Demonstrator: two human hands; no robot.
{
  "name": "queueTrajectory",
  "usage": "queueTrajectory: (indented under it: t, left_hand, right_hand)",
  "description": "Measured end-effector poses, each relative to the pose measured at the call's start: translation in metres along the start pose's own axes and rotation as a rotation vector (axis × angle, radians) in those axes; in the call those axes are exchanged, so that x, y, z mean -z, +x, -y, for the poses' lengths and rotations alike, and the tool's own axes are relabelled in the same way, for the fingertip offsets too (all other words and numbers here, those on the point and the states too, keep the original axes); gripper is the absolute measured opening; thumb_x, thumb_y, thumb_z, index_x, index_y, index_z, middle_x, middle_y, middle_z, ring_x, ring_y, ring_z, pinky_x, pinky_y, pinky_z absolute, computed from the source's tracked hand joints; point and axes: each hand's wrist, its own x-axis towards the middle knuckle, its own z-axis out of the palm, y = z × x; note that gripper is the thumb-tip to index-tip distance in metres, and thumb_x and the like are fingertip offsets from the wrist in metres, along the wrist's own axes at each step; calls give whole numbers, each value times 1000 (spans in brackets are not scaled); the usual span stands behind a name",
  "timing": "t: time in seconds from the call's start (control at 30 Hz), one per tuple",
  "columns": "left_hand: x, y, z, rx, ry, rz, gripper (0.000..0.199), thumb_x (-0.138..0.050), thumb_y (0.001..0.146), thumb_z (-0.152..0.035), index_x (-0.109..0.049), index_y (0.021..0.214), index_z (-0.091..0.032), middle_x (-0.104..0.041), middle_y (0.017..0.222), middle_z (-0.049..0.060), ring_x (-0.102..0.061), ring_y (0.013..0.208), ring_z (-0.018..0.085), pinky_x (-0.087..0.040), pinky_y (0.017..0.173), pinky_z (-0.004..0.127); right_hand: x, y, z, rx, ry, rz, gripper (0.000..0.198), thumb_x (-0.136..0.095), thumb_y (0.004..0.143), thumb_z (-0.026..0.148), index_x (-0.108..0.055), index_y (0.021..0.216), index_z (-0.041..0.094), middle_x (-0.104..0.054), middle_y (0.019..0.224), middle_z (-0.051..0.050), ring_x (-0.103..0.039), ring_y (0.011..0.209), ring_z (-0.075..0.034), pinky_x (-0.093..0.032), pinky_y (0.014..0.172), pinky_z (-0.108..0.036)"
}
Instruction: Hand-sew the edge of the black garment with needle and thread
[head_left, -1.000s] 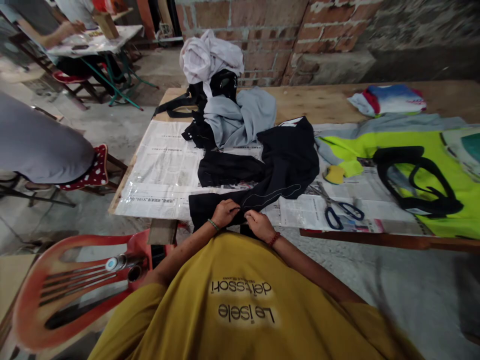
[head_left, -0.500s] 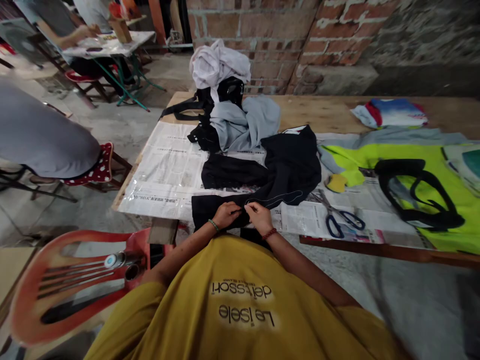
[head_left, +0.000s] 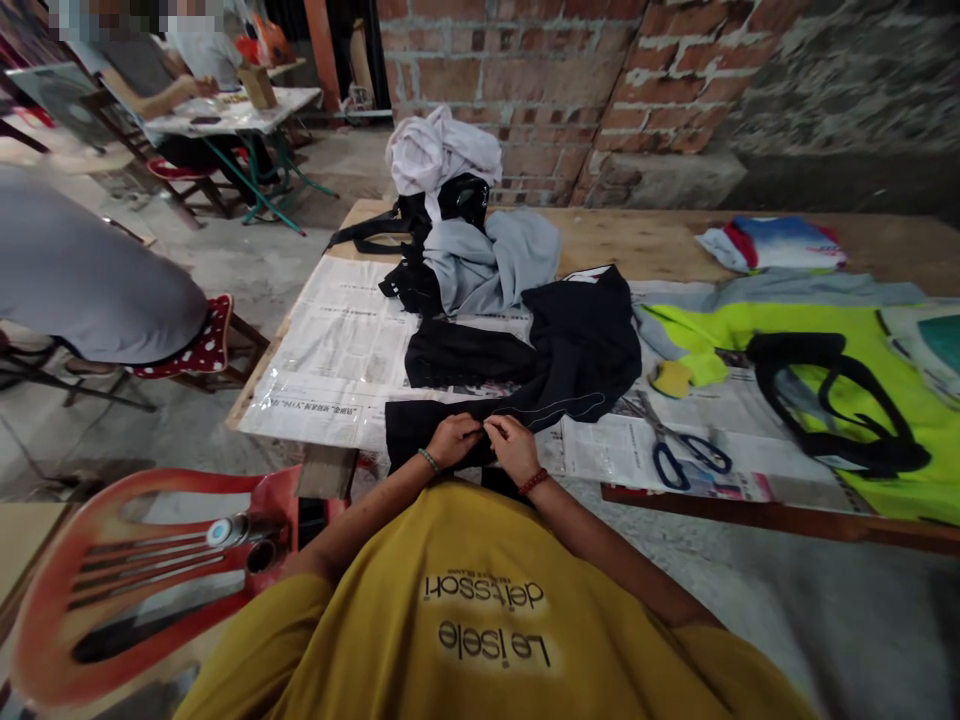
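Observation:
A black garment (head_left: pixel 585 330) with two long legs or sleeves lies on the newspaper-covered table, its nearer part bunched under my hands. My left hand (head_left: pixel 456 440) has its fingers closed on the cloth at the near edge. Close beside it, my right hand (head_left: pixel 514 447) makes a pinch, its fingertips almost meeting the left ones. What sits in that pinch is too small to make out. A thin white thread (head_left: pixel 559 402) runs in a long loop over the dark cloth, from near my right fingers out to the right.
Dark-handled scissors (head_left: pixel 686 455) and a yellow piece (head_left: pixel 670 379) lie right of the garment. Further right is a neon-yellow garment (head_left: pixel 892 375) under a black strap. Grey cloth (head_left: pixel 495 260) is heaped behind. A red chair (head_left: pixel 135 490) stands left; a seated person (head_left: pixel 90 265) is beyond.
The view has tilted up slightly, so the table appears lower. My right fingertips have come a little nearer to my left ones. The garment and thread lie much as before.

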Motion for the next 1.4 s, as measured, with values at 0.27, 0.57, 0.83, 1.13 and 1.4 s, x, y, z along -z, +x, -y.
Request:
queueTrajectory:
  t: [0.27,0.57,0.83,1.13,1.4]
  left_hand:
    - [4,1,-6,33,5,7,17,-52,83,-19,-64,72,-15,-54,66,0,-51,64,11,-41,64,21]
    - [7,2,-9,70,-83,-20,23,-49,82,-17,-58,61,-14,-49,61,-1,-47,61,9,-38,60,20]
    - [3,1,-4,86,29,27,15,-51,79,-17,-63,69,-14,-57,70,2,-53,68,11,-43,69,23]
    - [5,1,-6,-2,-106,-31,20,-48,86,-24,-66,84,-16,-66,81,5,-60,80,15,-48,75,27]
    - [9,2,-11,17,-121,-56,22,-50,84,-23,-65,70,-14,-58,66,3,-54,65,12,-45,63,23]
  right_hand:
    - [-1,-2,-12,487,-288,33,25,-35,93,22,-60,92,19,-61,84,-9,-57,82,-19,-50,77,-33]
    - [-5,-1,-6,449,-203,-17,19,-34,93,21,-53,88,20,-58,82,-7,-56,78,-17,-49,72,-30]
    - [6,10,16,401,-69,-5,15,-39,90,27,-52,85,21,-61,86,-7,-59,82,-17,-49,76,-31]
    - [14,36,37,-291,771,347,31,-51,80,48,-42,97,23,-63,75,2,-65,62,-14,-53,58,-29]
    - [49,87,37,325,56,291,15,-48,83,26,-61,87,20,-67,92,-5,-63,91,-18,-48,89,-39]
